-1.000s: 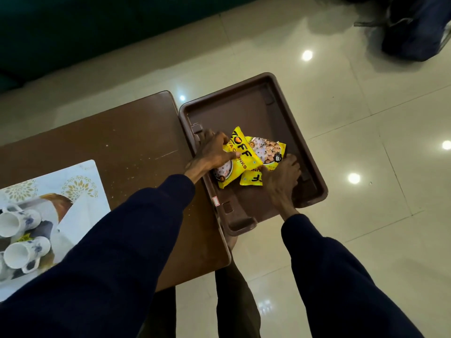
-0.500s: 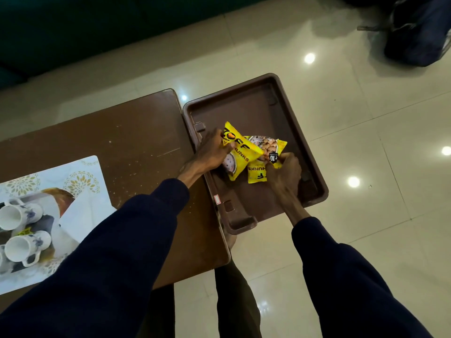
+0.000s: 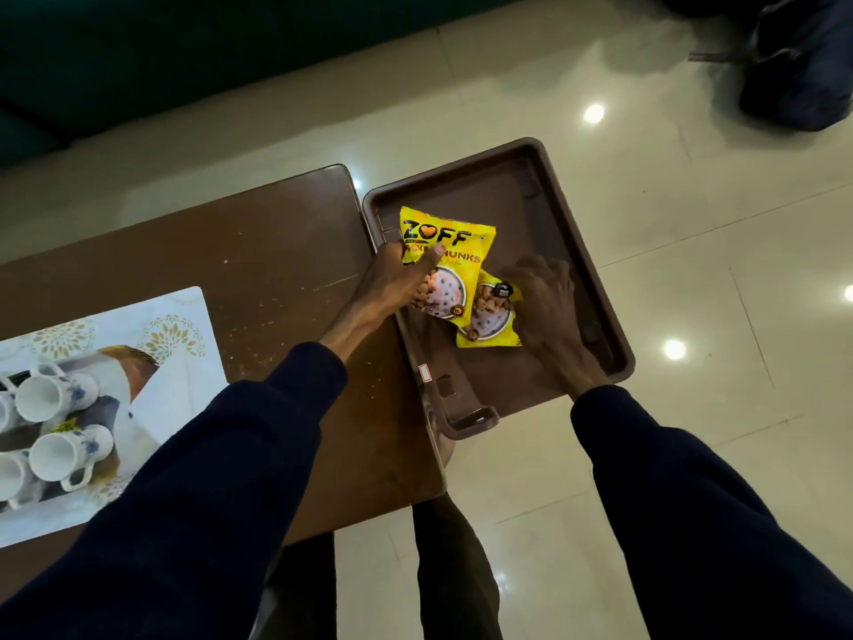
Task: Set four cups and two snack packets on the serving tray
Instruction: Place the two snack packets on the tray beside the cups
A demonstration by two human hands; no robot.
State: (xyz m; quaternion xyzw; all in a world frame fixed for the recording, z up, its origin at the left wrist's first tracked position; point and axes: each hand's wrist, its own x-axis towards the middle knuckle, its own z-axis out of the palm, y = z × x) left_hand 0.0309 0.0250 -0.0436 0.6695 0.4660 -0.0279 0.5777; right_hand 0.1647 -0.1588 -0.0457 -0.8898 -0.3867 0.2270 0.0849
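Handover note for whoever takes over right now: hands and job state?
Left hand grips the upper packet, thumb across its front.
Right hand, blurred, rests open against the lower packet.
Both packets are over the tray, overlapping.
Cups lie on their sides in packaging at the table's left end.
To do: release the packets, move four cups to the tray.

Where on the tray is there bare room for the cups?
The tray is bare between the upper packet and the far rim, and between the lower packet and the near handle. Crowded mid-tray: the packets overlap, left hand and right hand at them.
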